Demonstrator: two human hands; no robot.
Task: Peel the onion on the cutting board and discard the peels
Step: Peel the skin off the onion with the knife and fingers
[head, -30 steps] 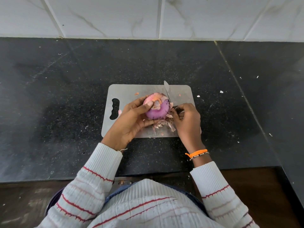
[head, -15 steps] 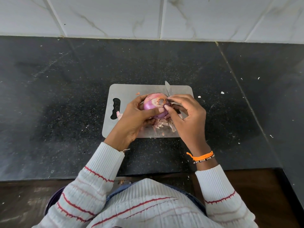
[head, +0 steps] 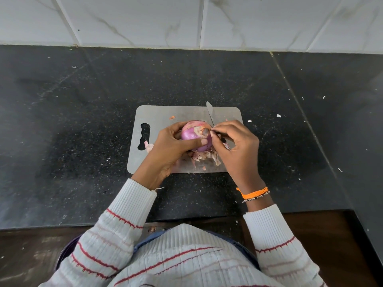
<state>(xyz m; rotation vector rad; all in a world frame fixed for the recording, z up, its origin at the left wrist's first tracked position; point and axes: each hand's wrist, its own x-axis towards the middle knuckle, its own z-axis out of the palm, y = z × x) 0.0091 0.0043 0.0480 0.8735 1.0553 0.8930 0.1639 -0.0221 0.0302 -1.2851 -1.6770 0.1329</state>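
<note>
A purple onion (head: 193, 134), partly stripped of skin, is held just above the grey cutting board (head: 157, 117). My left hand (head: 167, 154) wraps around it from the left, thumb across its front. At the onion's top right, the fingertips of my right hand (head: 236, 148) pinch a flap of skin. Under that hand a knife (head: 211, 113) lies on the board, blade tip pointing away from me. Loose peels (head: 204, 156) are heaped on the board below the onion.
The board sits on a dark speckled stone counter (head: 83, 121) strewn with small scraps. A white tiled wall (head: 186, 19) stands behind. A dark round bin rim (head: 64, 253) shows at the lower left, below the counter edge.
My right hand has risen from the peels on the board to the top right of the onion and pinched skin there. My left hand has turned the onion slightly.
</note>
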